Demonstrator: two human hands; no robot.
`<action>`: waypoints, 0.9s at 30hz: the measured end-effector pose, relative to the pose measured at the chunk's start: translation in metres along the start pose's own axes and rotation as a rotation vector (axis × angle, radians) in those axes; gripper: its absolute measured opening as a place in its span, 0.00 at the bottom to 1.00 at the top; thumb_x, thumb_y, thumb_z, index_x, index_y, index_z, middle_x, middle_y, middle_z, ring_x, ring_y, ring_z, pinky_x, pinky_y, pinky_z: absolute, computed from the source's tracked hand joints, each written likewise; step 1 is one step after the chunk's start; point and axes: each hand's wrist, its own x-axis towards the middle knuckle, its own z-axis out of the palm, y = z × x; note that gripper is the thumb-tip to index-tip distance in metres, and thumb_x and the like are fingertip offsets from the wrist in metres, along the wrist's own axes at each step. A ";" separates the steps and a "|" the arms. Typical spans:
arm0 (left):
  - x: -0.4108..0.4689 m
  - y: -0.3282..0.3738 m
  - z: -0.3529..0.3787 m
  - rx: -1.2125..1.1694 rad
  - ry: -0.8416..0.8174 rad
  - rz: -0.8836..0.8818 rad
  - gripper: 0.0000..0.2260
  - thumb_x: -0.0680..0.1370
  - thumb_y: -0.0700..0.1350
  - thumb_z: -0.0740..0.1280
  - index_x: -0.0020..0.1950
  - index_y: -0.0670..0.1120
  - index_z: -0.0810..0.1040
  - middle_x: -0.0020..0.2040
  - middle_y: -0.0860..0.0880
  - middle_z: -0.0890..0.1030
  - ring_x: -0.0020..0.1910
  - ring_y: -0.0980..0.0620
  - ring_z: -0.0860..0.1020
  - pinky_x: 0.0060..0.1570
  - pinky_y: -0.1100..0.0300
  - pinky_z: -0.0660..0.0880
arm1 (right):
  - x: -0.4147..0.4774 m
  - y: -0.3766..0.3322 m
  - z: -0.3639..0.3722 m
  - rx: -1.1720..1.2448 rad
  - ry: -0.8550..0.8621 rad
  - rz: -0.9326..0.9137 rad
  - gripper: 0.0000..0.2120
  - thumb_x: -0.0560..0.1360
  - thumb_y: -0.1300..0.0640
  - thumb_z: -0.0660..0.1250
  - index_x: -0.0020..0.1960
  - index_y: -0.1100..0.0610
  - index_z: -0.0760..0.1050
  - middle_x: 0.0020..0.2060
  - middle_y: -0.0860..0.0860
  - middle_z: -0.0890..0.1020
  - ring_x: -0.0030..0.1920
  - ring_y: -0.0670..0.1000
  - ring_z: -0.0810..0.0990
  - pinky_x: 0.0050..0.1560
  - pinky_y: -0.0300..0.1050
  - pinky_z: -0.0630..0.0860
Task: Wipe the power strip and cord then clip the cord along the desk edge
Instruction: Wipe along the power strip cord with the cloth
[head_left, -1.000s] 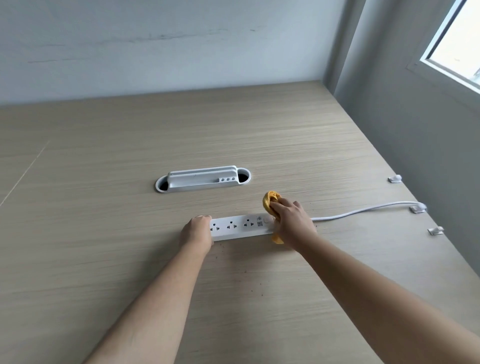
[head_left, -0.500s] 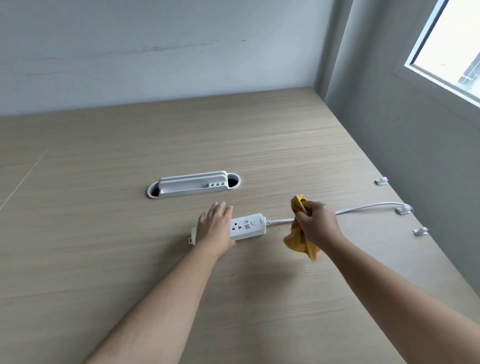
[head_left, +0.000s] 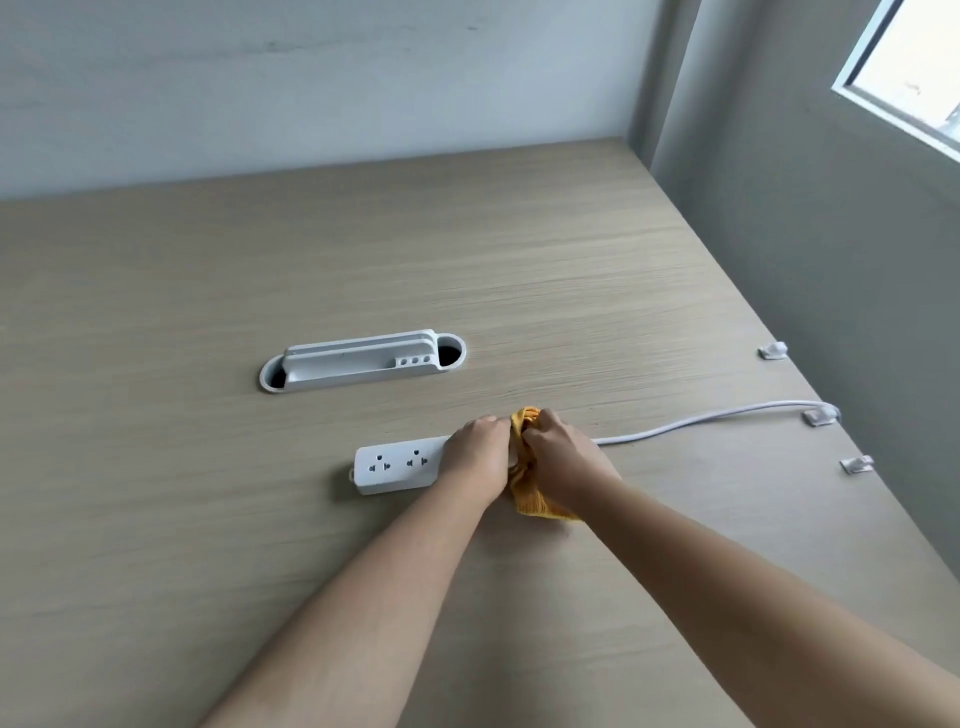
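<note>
A white power strip (head_left: 395, 465) lies flat on the wooden desk (head_left: 467, 270), two sockets showing at its left end. My left hand (head_left: 475, 454) grips its right part from above. My right hand (head_left: 563, 457) is closed on a yellow cloth (head_left: 535, 499), pressed against the strip's right end, which is hidden. The white cord (head_left: 701, 422) runs right from under my right hand to the middle cable clip (head_left: 821, 415) at the desk's right edge.
Two more white clips, one farther back (head_left: 773, 351) and one nearer (head_left: 857, 463), sit along the right edge. A white cable-port insert (head_left: 363, 359) is set in the desk behind the strip. Walls close the back and right sides.
My left hand slid from the strip's left part to its right part. My right hand brought the cloth back left from the cord onto the strip's end.
</note>
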 end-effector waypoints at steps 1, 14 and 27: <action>0.000 0.000 0.000 -0.001 -0.005 0.004 0.12 0.75 0.38 0.60 0.57 0.45 0.75 0.57 0.45 0.78 0.56 0.42 0.76 0.50 0.52 0.72 | -0.001 0.004 0.002 -0.025 0.016 -0.023 0.07 0.73 0.64 0.59 0.48 0.61 0.73 0.51 0.58 0.71 0.46 0.59 0.75 0.41 0.49 0.70; 0.000 -0.001 0.004 0.029 -0.002 0.029 0.12 0.71 0.37 0.67 0.53 0.44 0.75 0.53 0.45 0.79 0.54 0.43 0.77 0.42 0.55 0.67 | -0.015 0.047 -0.010 -0.076 0.067 0.114 0.10 0.73 0.63 0.57 0.47 0.60 0.77 0.50 0.57 0.73 0.53 0.58 0.72 0.45 0.49 0.72; -0.003 -0.004 0.006 0.040 0.005 0.000 0.15 0.70 0.40 0.70 0.55 0.46 0.74 0.53 0.46 0.80 0.54 0.44 0.76 0.42 0.56 0.67 | -0.027 0.097 -0.009 -0.054 0.104 0.152 0.08 0.73 0.63 0.58 0.44 0.59 0.76 0.49 0.56 0.73 0.52 0.58 0.73 0.47 0.49 0.73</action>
